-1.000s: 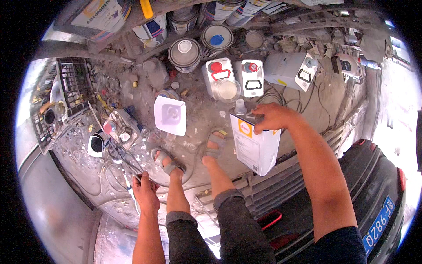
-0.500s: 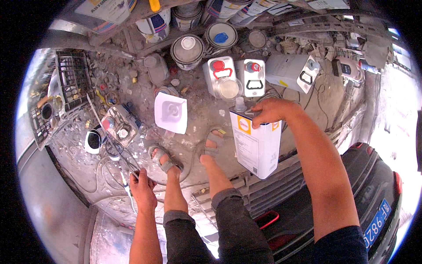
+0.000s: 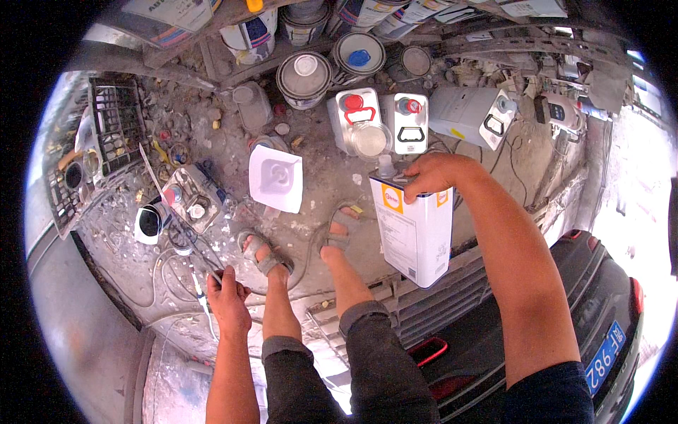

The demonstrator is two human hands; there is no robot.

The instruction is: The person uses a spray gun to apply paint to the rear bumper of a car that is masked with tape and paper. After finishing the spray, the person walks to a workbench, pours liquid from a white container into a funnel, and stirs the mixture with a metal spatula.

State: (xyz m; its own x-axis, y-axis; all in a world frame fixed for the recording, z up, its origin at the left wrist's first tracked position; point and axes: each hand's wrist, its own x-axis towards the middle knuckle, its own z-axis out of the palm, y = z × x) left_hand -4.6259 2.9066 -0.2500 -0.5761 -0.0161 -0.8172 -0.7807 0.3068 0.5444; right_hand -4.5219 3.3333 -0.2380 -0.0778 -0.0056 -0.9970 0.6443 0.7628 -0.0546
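My right hand (image 3: 438, 174) is closed on the top handle of a tall white rectangular metal can (image 3: 415, 237) with a yellow-orange label patch. The can hangs upright, right of my feet, and a translucent spout (image 3: 385, 167) stands on its top. Lower left, the fingers of my left hand (image 3: 227, 297) pinch the near end of a thin grey stick (image 3: 214, 271). That stick slants away toward a white cup with a dark inside (image 3: 150, 221) and a dirty can lying by it (image 3: 198, 205). Where its far end lies, I cannot tell.
A white square sheet-like piece (image 3: 276, 180) lies before my feet. Beyond are two rectangular cans (image 3: 353, 106), a grey can (image 3: 470, 116) and round paint tins (image 3: 304, 81). A black crate (image 3: 116, 127) is at left, a dark car (image 3: 565, 311) at right. Hoses (image 3: 159, 283) cross the floor.
Almost nothing differs. The view has shifted slightly, and both hands keep their holds with the can in nearly the same place.
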